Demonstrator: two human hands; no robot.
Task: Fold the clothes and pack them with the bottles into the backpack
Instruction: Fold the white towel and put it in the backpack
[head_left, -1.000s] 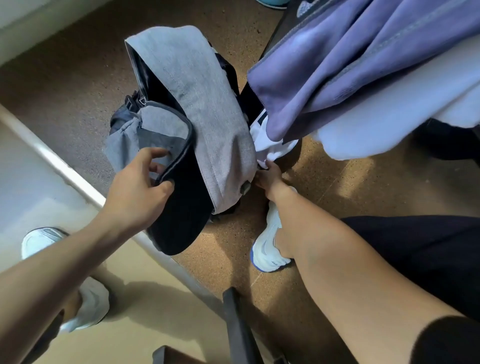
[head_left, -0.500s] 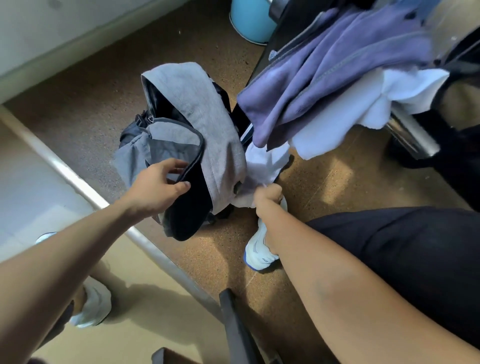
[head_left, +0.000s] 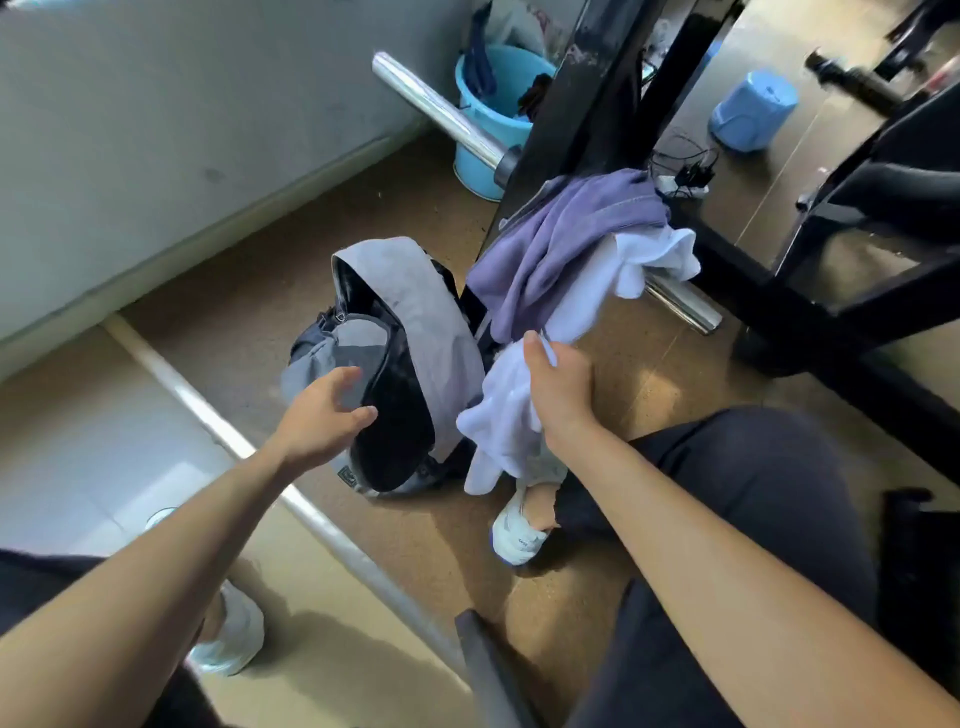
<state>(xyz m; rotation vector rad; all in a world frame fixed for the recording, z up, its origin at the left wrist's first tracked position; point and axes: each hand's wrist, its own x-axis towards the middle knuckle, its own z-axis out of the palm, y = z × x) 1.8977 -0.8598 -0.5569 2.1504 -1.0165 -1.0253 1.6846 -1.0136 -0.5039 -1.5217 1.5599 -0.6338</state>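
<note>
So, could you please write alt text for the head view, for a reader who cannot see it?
A person's right hand grips a white garment beside an open grey backpack on the floor; the open left hand is at the backpack's mouth. A purple garment hangs behind.

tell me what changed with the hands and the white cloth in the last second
The right hand has risen from low beside the backpack, pulling the white garment up and gripping a bunch of it. The left hand has let go of the backpack's rim and is spread open by it. The backpack still stands on the floor; the purple garment still hangs above.
</note>
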